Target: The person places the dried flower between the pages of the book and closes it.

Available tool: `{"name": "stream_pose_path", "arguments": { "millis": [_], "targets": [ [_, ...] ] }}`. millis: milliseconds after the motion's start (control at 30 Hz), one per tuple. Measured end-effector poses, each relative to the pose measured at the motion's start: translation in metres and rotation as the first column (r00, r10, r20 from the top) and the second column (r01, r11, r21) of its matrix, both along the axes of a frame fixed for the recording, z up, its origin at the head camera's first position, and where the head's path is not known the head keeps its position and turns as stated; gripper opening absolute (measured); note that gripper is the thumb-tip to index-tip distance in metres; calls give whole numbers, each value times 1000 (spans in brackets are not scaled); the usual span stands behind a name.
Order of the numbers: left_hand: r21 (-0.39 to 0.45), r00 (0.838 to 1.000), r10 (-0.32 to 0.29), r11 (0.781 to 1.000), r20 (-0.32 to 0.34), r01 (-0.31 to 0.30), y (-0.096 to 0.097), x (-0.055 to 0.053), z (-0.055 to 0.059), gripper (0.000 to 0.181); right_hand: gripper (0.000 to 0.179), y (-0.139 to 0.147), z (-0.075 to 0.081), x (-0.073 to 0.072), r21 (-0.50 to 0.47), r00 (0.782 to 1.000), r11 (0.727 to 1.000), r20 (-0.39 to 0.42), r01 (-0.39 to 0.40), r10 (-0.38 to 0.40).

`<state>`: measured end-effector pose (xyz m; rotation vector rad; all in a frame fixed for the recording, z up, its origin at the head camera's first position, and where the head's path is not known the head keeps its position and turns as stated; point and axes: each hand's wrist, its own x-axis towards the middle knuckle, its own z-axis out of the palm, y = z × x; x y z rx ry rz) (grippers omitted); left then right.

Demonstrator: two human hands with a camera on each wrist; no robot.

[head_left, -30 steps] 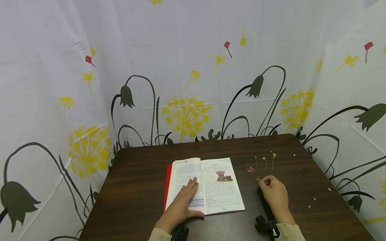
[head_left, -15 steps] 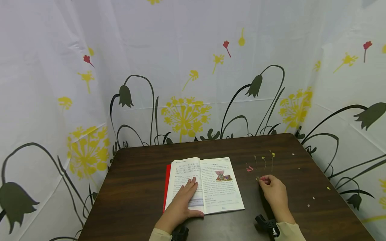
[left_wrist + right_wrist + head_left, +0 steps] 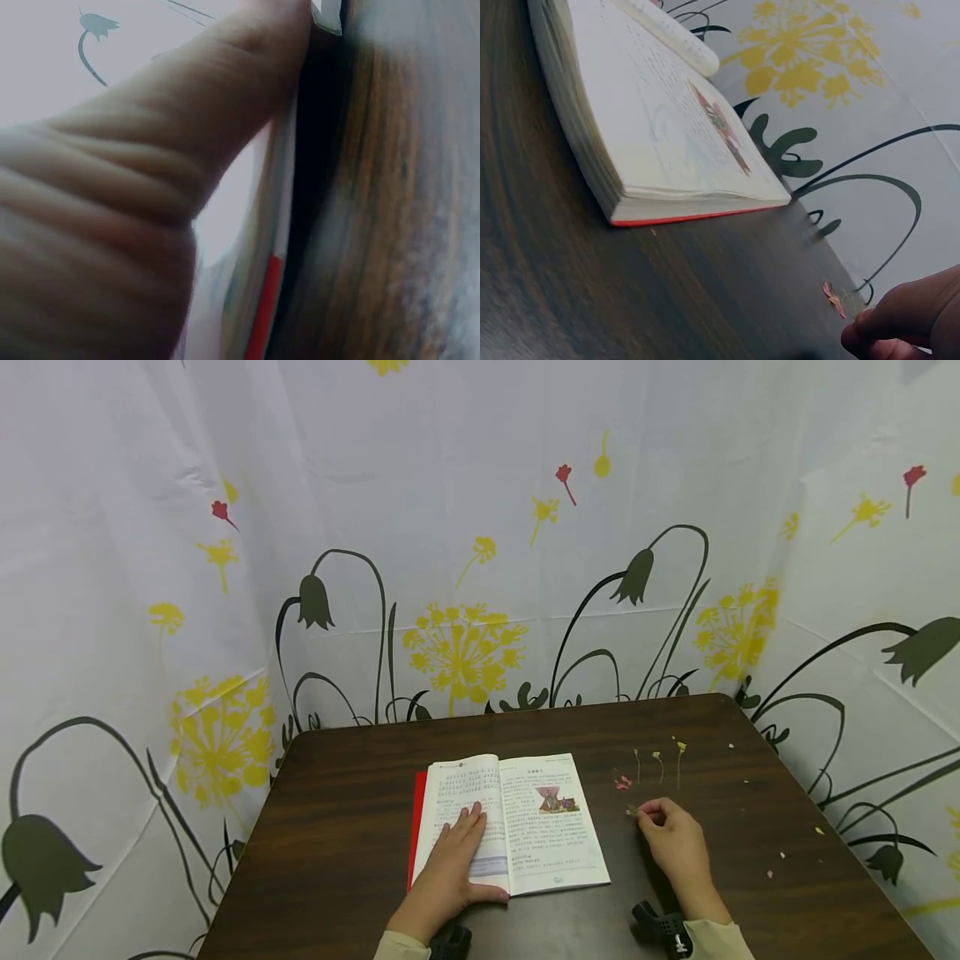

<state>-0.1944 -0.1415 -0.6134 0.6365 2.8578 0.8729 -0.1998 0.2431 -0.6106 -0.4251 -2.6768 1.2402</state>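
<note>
An open book (image 3: 558,852) with a red cover lies on the table, printed pages up and a small colour picture on the right page. My left hand (image 3: 450,868) rests with spread fingers on the left page, its thumb over the bottom edge near the spine. To the right of the book, my right hand (image 3: 678,847) pinches a small pale dried flower sprig (image 3: 631,811) between thumb and fingertips, low over the table. Beyond it lie a pinkish-red dried flower (image 3: 622,782) and several thin-stemmed blooms, one with a yellow head (image 3: 681,747).
The dark wooden table (image 3: 337,827) carries small petal scraps (image 3: 819,832) on its right side. A white curtain (image 3: 465,468) printed with flowers hangs behind the far edge.
My right hand has shifted slightly left toward the book with the pinched sprig. The left hand's fingers have slid a little to the left on the page.
</note>
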Motion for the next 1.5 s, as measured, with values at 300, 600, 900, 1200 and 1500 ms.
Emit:
{"name": "stream_pose_path", "arguments": {
  "millis": [300, 600, 900, 1200, 1500],
  "targets": [
    [18, 1000, 5, 1000, -16, -5, 1, -1, -1, 114, 8, -18, -5, -2, -31, 997, 999, -73, -19, 17],
    [67, 1000, 6, 998, -19, -4, 1, -1, -6, 112, 6, -47, -6, -2, -60, 987, 997, -153, -53, 43],
    [97, 1000, 2, 995, -15, -1, 4, 4, -5, 110, 7, -86, 10, 1, -267, 973, 944, -175, -196, 153],
    [115, 1000, -11, 993, -16, 13, 5, 3, -6, 96, 19, -128, 23, -15, -654, 970, 720, -101, -234, 223],
    [121, 999, -19, 992, -30, 23, -3, 0, -6, 94, 15, -169, -11, -38, -636, 942, 708, -99, -307, 320]
  ]
}}
